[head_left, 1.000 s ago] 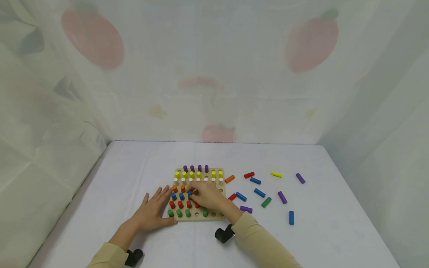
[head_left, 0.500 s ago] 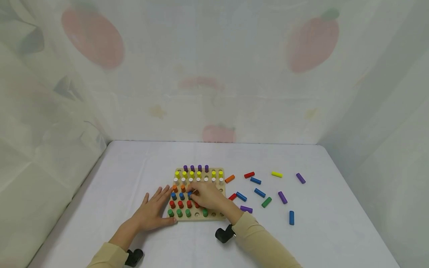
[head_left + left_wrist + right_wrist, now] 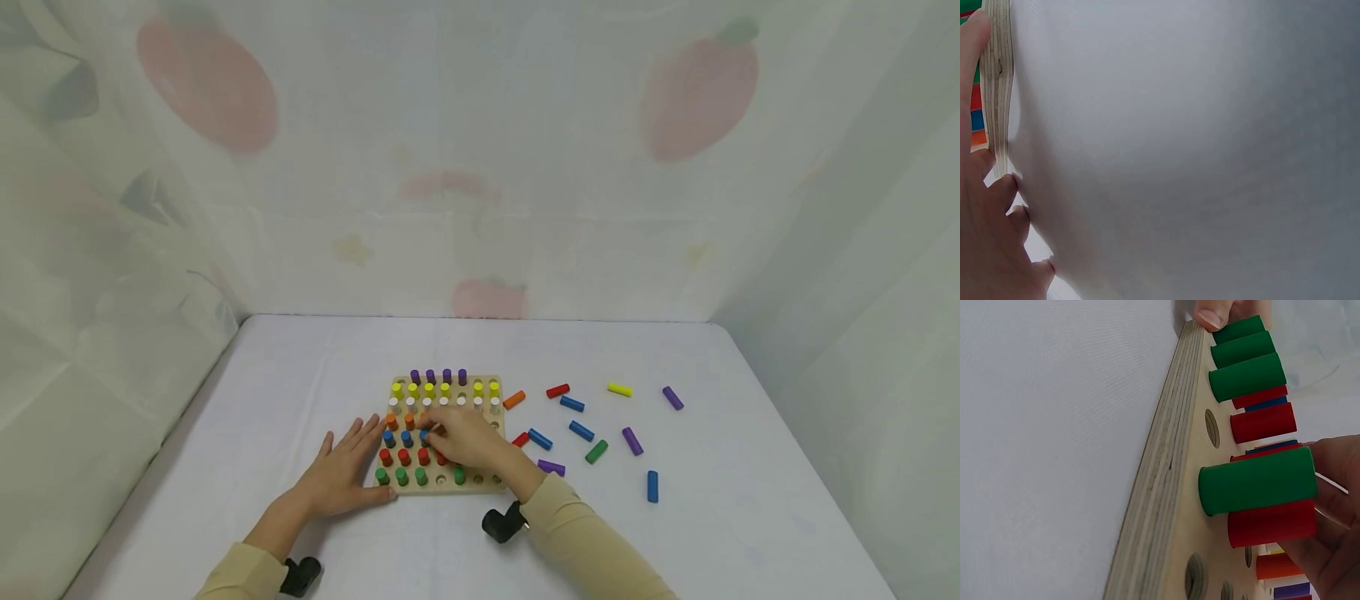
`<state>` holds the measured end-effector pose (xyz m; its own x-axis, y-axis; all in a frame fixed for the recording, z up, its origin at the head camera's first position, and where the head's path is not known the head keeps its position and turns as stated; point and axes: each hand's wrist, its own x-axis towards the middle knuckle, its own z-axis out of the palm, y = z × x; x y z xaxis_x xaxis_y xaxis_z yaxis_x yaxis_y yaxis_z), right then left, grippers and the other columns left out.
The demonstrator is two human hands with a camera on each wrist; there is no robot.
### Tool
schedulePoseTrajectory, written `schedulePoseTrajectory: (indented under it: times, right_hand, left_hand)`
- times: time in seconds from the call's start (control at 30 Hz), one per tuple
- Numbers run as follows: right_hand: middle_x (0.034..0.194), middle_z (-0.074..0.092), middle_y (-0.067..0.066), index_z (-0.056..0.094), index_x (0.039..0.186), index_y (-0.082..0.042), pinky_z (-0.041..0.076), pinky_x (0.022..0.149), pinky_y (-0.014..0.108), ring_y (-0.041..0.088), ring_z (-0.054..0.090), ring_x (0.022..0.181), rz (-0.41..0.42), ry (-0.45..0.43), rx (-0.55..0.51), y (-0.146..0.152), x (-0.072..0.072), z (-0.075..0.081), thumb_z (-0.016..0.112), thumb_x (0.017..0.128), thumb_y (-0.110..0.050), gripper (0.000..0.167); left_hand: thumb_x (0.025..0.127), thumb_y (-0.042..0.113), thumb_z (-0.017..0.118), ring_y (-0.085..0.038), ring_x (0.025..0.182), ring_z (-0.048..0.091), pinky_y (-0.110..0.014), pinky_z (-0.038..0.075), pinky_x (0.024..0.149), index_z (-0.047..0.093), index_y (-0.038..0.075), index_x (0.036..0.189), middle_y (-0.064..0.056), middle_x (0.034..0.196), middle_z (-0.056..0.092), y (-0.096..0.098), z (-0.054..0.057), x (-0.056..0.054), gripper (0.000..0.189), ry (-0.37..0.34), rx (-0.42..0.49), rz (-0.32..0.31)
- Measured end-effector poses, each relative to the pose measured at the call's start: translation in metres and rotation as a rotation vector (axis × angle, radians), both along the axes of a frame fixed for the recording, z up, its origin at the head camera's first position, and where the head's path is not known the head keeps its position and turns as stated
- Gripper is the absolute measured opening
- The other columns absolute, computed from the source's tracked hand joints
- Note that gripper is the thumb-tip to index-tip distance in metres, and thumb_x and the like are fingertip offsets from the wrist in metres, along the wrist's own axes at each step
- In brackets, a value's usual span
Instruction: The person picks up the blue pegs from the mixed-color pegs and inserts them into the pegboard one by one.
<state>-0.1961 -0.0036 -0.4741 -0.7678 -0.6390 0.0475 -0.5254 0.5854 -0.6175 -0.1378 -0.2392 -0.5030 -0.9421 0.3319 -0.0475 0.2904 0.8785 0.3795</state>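
Observation:
A wooden pegboard holds upright pegs in rows of green, red, blue, orange, white, yellow and purple. My left hand lies at its left side with fingers spread, thumb at the near-left corner and fingertips along the left edge. Over the middle of the board, my right hand pinches a blue peg between thumb and fingers, third along the blue row. That hand covers the pegs behind it. In the right wrist view, a green peg and a red peg stand close to the right palm.
Loose pegs lie on the white table right of the board, among them an orange peg, a yellow peg, a green peg and several blue, red and purple ones. Bare holes show in the board's near row. A cloth backdrop stands behind.

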Motion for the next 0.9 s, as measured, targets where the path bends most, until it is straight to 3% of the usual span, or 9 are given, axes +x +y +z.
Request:
schedulePoseTrajectory:
  times: [0.27,0.63,0.9]
  right_hand:
    - [0.099,0.064,-0.010,0.064,0.109,-0.019,0.046,0.064,0.010,0.000,0.053,0.075,-0.041,-0.021,-0.040,0.003,0.002,0.007,0.056,0.092,-0.020,0.019]
    - [0.100,0.063,-0.012,0.065,0.109,-0.021,0.048,0.071,0.012,0.000,0.057,0.088,-0.049,0.092,-0.042,0.016,0.004,0.020,0.056,0.092,-0.024,0.019]
    - [0.102,0.062,-0.009,0.064,0.109,-0.019,0.049,0.076,0.016,0.006,0.058,0.091,-0.051,0.150,-0.061,0.033,0.000,0.019,0.056,0.092,-0.021,0.019]
  left_hand:
    - [0.065,0.074,0.061,-0.037,0.138,0.019,-0.069,0.008,0.103,0.023,0.017,0.147,-0.008,0.152,0.023,0.000,-0.002,-0.001,0.107,-0.002,-0.002,0.003]
    - [0.064,0.074,0.061,-0.037,0.138,0.020,-0.069,0.008,0.103,0.024,0.018,0.147,-0.008,0.152,0.023,0.000,-0.002,-0.001,0.107,-0.005,-0.004,0.010]
    - [0.065,0.073,0.062,-0.037,0.138,0.019,-0.069,0.008,0.103,0.024,0.017,0.147,-0.009,0.152,0.023,0.000,-0.001,-0.001,0.107,-0.012,-0.010,0.007]
